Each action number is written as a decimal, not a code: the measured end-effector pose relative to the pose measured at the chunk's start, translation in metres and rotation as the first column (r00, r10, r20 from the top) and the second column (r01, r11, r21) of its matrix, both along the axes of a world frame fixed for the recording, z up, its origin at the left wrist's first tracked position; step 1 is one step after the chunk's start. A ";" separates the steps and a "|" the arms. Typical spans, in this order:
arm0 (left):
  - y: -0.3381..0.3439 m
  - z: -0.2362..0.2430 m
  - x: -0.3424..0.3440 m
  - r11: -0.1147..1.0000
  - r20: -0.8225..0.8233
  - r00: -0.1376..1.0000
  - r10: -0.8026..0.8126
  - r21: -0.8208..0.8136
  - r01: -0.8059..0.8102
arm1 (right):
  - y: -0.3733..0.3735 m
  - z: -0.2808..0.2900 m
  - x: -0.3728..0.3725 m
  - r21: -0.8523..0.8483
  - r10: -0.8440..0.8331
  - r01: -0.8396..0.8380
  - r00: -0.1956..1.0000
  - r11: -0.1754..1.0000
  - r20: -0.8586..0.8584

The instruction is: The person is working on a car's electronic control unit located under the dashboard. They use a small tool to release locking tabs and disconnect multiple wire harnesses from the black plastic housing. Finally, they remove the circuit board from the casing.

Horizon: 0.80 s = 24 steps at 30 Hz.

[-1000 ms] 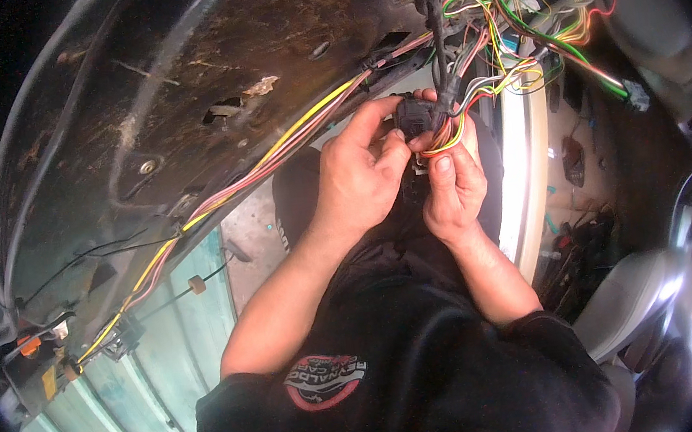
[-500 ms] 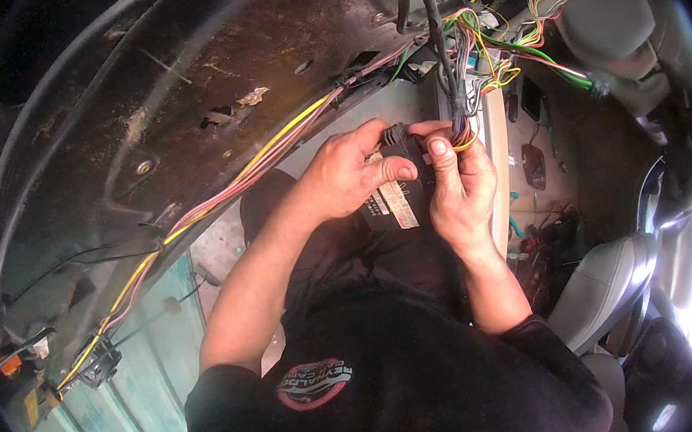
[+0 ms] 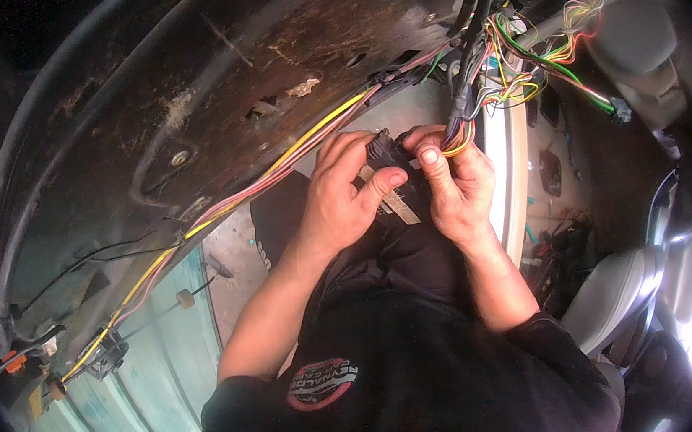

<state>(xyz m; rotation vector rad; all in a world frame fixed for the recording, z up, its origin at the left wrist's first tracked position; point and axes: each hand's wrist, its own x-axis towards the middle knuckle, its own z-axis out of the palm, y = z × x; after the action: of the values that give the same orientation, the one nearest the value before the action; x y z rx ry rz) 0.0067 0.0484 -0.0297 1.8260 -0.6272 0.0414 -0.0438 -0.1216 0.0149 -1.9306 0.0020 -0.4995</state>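
Here, the left hand [image 3: 337, 193] pinches a black ribbed module [image 3: 386, 153] between bent fingers and thumb, while the right hand [image 3: 458, 179], fingers curled closed, grips a multicoloured wire bundle [image 3: 461, 135] beside it. The module sits between both hands, over the lap. Its pale label strip [image 3: 401, 207] is unreadable; the black T-shirt [image 3: 428, 359] bears a lettered emblem [image 3: 323, 384].

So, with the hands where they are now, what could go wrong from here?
Two likely risks. The colored wires curve tightly at the right hand, so a hard pull might strain one or work it loose. And the black part is pinched by the left hand's fingers and thumb, so it could slip if that grip eases.
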 end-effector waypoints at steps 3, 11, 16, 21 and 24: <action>-0.004 0.024 -0.015 0.995 -0.064 0.994 0.084 0.056 -0.080 | -0.002 -0.001 -0.001 0.015 0.033 -0.033 0.999 0.999 0.034; -0.015 0.015 -0.037 0.991 -0.289 0.957 0.003 -0.130 -0.042 | -0.006 0.032 -0.034 -0.253 0.005 -0.035 0.993 0.967 -0.116; -0.018 0.000 -0.044 0.924 -0.369 0.913 -0.175 -0.381 0.023 | -0.006 0.008 -0.069 0.010 0.041 -0.040 0.944 0.999 -0.327; -0.020 -0.001 -0.040 0.810 -0.365 0.858 -0.363 -0.578 0.097 | -0.002 0.011 -0.070 -0.130 -0.041 0.021 0.987 0.991 -0.156; -0.023 -0.002 -0.039 0.793 -0.317 0.867 -0.384 -0.595 0.134 | -0.002 0.014 -0.072 -0.143 -0.054 0.033 0.988 0.989 -0.146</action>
<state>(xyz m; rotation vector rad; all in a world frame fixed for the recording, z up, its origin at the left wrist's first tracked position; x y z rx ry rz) -0.0319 0.0258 -0.0319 1.1077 -0.4861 -0.3300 -0.1162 -0.1231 0.0289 -2.1065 0.1087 -0.3908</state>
